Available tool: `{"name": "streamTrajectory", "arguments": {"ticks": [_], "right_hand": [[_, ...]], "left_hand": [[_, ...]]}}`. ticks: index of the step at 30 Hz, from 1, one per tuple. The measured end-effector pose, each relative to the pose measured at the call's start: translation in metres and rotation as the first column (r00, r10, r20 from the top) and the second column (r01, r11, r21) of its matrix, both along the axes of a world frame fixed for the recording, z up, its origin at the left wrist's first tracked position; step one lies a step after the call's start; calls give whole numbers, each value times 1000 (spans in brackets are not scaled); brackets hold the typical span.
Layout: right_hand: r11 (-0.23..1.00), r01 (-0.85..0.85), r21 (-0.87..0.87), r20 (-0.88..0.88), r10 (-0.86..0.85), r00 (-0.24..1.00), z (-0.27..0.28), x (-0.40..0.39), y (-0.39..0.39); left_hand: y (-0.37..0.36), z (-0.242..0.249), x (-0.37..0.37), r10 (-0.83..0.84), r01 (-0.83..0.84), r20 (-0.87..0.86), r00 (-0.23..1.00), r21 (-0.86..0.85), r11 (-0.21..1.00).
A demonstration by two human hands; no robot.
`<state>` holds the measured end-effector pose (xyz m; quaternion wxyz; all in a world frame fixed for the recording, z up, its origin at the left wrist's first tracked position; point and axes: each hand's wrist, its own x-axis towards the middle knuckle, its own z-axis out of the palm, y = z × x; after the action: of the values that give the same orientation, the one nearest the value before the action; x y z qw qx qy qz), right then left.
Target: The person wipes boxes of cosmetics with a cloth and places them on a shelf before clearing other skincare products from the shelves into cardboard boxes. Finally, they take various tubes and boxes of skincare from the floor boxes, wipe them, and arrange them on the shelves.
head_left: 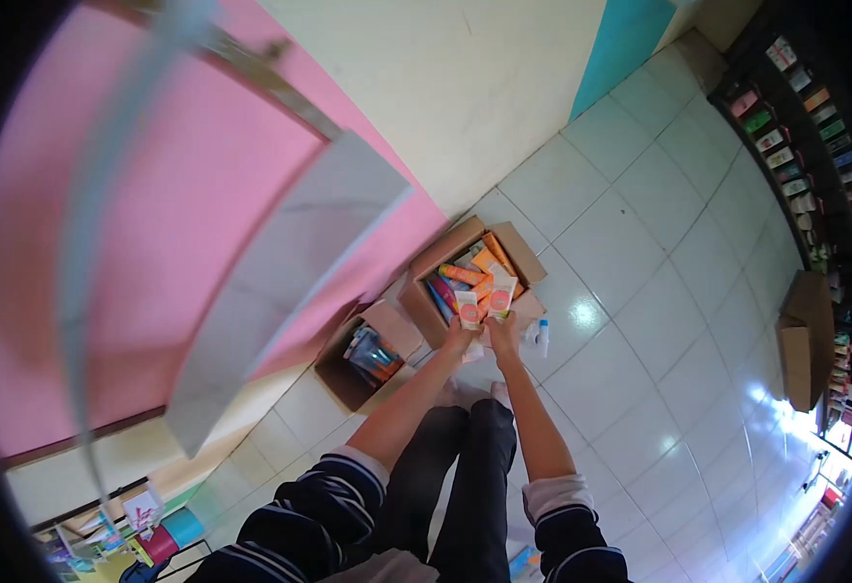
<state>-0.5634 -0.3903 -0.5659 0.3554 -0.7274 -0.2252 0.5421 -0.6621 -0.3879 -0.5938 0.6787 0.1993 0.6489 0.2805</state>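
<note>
My left hand point(460, 337) is closed on a white packet or tube with a round pink-orange label point(469, 311). Beside it, my right hand point(504, 335) grips a similar white packet with a pink-orange label point(502, 297). Both are held at the near edge of an open cardboard box point(420, 303). Orange tubes point(460, 275) and other colourful packages fill that box, some hidden behind the held packets. A white bottle with a blue cap point(542, 338) is on the floor right of my right hand.
A second open cardboard box point(338, 384) holding packaged items stands at the left, by the pink wall point(154, 243). Dark shelves of products point(795, 146) line the right side, with a brown carton point(807, 340) near them. White tiles point(630, 253) cover the floor.
</note>
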Motion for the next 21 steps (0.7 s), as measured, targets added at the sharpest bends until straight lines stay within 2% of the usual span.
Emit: {"name": "streamTrajectory", "arguments": {"ticks": [1, 2, 3, 4, 5, 7, 8, 9, 10, 11, 12, 14, 15, 16, 18, 20, 21], "right_hand": [[979, -157, -126, 218, 182, 959, -51, -2, 1], [978, -162, -130, 213, 187, 959, -104, -5, 2], [985, -157, -72, 230, 170, 958, -156, -10, 4], [985, -169, -44, 243, 175, 954, -182, -10, 7], [983, -182, -15, 257, 179, 950, -207, -10, 9], [990, -142, 10, 219, 136, 966, -215, -6, 27], [995, -97, 21, 185, 92, 978, -231, -8, 28], [990, -106, 95, 273, 77, 959, -243, -8, 29], [989, -111, 97, 276, 80, 958, -236, -7, 29], [989, -116, 93, 361, 75, 930, -223, -5, 25], [989, -117, 93, 440, 64, 896, -207, -6, 22], [980, -12, 200, 344, -59, 937, -191, -7, 7], [985, -30, 168, 371, -35, 928, -178, -6, -10], [989, -46, 137, 397, -12, 918, -162, -4, -31], [992, 21, 128, 293, -58, 954, -122, -3, -77], [999, -30, 32, 338, 17, 941, -77, 3, -125], [998, -56, 5, 358, 50, 932, -47, 8, -147]], "left_hand": [[5, -30, -4, -65, 64, -1, 998, -75, 995], [9, -58, -8, -125, 124, 1, 992, -151, 981], [13, -91, -11, -118, 116, -15, 993, -100, 988], [18, -118, -13, -114, 111, -20, 993, -101, 989], [16, -140, -15, -162, 157, -105, 981, -58, 986], [20, -196, -22, -223, 245, -229, 948, 72, 967], [21, -207, -29, -213, 231, -229, 950, 56, 971], [32, -186, -28, -144, 140, -48, 988, -86, 986], [39, -181, -31, -42, 70, 122, 992, -233, 970], [43, -171, -33, -86, 110, 91, 992, -303, 947], [45, -163, -38, -82, 105, 89, 993, -294, 950], [53, -140, -49, -218, 185, -50, 975, -367, 912], [50, -131, -62, -288, 259, -31, 957, -347, 901], [45, -108, -66, -284, 258, -28, 958, -338, 905], [31, -51, -72, -464, 401, -298, 834, -250, 881], [-12, -39, -97, -516, 540, -513, 686, -117, 834], [-32, -26, -108, -586, 647, -553, 592, -107, 755]]}}
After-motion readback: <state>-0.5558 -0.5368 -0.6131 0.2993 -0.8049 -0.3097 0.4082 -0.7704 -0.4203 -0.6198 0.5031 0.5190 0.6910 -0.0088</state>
